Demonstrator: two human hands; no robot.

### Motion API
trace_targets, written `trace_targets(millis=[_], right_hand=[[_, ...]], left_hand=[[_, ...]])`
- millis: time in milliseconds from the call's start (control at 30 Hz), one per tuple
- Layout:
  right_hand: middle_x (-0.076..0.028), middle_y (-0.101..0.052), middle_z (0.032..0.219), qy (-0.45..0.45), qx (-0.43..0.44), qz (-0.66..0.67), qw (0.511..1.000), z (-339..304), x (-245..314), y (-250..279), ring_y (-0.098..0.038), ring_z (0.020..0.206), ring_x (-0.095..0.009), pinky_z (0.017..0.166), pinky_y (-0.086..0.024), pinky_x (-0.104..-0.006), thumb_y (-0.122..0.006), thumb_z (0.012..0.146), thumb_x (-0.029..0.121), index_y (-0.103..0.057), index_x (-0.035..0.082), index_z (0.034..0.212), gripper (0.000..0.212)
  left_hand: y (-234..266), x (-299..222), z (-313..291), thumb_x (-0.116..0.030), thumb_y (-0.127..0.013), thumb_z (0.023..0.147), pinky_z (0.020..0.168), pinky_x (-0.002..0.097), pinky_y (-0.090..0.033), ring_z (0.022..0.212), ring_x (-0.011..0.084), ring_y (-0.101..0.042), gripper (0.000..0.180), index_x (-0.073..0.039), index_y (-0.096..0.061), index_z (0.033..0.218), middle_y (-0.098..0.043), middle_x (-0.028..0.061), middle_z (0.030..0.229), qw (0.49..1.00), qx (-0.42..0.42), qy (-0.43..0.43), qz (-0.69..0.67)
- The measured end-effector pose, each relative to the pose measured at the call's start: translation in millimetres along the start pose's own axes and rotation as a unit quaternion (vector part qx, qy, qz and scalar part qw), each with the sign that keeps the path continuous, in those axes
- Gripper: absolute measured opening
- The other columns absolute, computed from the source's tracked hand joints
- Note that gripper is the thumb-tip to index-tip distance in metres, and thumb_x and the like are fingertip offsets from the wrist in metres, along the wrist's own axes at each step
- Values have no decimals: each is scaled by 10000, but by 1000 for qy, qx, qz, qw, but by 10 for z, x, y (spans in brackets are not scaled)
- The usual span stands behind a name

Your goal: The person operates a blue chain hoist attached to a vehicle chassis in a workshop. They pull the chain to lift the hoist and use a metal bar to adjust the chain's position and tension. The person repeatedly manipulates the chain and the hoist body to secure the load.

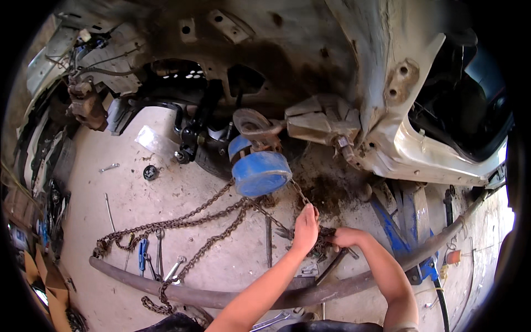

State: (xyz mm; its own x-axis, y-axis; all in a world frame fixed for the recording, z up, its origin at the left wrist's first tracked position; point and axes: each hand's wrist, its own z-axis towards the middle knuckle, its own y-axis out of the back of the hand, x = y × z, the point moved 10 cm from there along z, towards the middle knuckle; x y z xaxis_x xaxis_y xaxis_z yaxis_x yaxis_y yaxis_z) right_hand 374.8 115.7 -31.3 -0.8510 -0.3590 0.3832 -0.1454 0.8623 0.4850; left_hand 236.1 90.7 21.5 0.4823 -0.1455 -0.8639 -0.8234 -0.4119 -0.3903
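Head view: chain strand (300, 191) is pinched by nearly closed left hand (306, 228), nearer one, slanting up-left to blue hoist (261, 174); right hand (345, 237) curled at dark tangle (317, 253), hold cannot be told.

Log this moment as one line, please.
left hand: holding chain by blue hoist | right hand: at dark clump, grip unclear | wrenches: on floor
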Motion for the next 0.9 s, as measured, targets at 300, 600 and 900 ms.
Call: trace_targets(millis=[300, 600, 900], right_hand=[[-153, -650, 799, 177, -195, 261, 929, -42, 960, 848, -606, 735, -173, 677, -477, -315, -345, 957, 448, -628, -25, 951, 550], [-205, -578, 685, 180, -390, 126, 894, -347, 861, 569, -584, 684, -383, 609, -458, -420, -393, 956, 332, -546, 1, 772, 409], [-213, -634, 958, -104, 48, -157, 981, -104, -713, -663, -613, 909, -339, 824, -464, -434, -393, 908, 429, -647, 31, 950, 474]], left_hand=[[-86, 1332, -691, -312, -328, 972, 784, 493, -437, 886, 419, -561, 437, 29, -576, 860, -581, 285, 888, 859, 128, -37, 494], [464, 751, -357, -163, -579, 750, 886, 437, -446, 1022, 392, -545, 381, 41, -540, 1070, -568, 267, 1078, 798, 120, -43, 589], [331, -340, 135, -158, -495, 867, 608, 344, -400, 632, 160, -453, 139, -72, -472, 974, -480, 5, 725, 992, -69, 10, -107]])
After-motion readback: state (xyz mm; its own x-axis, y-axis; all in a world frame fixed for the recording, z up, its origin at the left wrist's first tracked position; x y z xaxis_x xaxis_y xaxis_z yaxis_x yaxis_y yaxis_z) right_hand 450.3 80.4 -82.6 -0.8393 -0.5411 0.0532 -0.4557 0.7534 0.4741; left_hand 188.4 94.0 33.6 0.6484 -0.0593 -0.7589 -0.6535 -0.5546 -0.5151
